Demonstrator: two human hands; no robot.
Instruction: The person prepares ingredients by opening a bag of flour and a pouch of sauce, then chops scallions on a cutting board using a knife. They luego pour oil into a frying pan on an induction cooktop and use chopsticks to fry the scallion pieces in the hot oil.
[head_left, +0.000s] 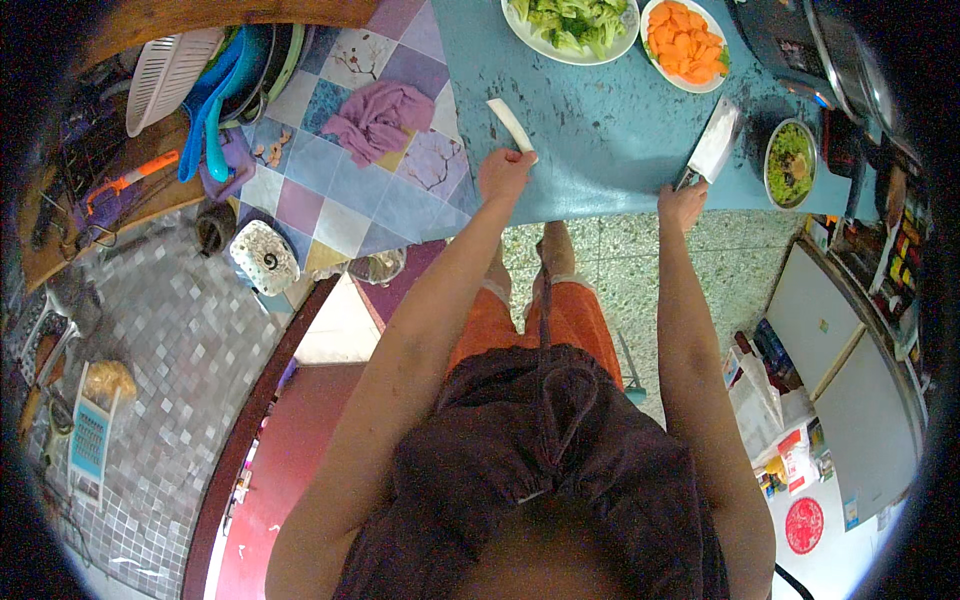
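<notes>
My left hand (508, 174) grips the lower end of a long, pale, peeled vegetable piece (509, 123) over the blue worktop (592, 150). Its kind cannot be told. In my right hand (684, 199) is the handle of a wide-bladed kitchen knife (713, 140), the blade pointing away from me. Beyond my hands stand a plate of broccoli florets (571, 24) and, to its right, a plate of sliced carrots (682, 39). A metal bowl with chopped greens (790, 163) is right of the knife.
A crumpled pink cloth (381, 120) lies on the patterned tile-look cover (328, 195) at left. Beyond it are a white plastic basket (166, 79) and blue utensils (217, 120). A white lidded container (264, 256) sits at the left edge. Dark cookware (787, 45) is at the upper right.
</notes>
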